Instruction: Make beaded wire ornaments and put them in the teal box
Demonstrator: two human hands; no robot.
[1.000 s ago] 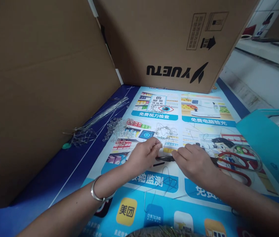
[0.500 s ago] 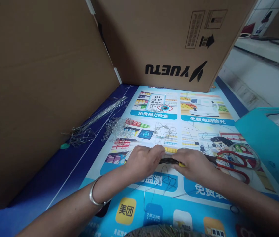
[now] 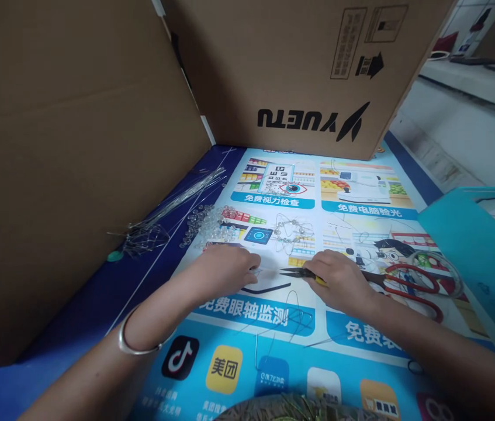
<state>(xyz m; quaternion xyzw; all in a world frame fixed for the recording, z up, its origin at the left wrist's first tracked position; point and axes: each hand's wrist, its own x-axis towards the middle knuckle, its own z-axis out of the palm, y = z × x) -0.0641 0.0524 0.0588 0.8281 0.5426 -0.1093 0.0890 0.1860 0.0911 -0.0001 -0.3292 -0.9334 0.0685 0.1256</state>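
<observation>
My right hand (image 3: 339, 278) is closed around needle-nose pliers (image 3: 296, 272) with dark jaws and a bit of yellow handle showing. The jaws point left and look slightly parted. Left of their tips, my left hand (image 3: 225, 272) has thumb and fingers drawn together in a pinch; something small and pale may be there, too faint to name. Just beyond the hands lies a star-like ring of wire and clear beads (image 3: 290, 229). Loose clear beads (image 3: 210, 227) are heaped behind my left hand. Thin bent wires (image 3: 293, 318) lie nearer to me.
Red-handled scissors (image 3: 411, 279) lie beside my right hand, near a coil of clear line (image 3: 453, 275). A bundle of wires (image 3: 177, 202) rests along the left cardboard panel (image 3: 76, 164). Another cardboard panel (image 3: 300, 70) stands at the back. A turquoise box (image 3: 461, 234) sits at right.
My left hand has moved left, away from the pliers and my right hand. The pliers' jaws now show bare. The camera view has shifted slightly.
</observation>
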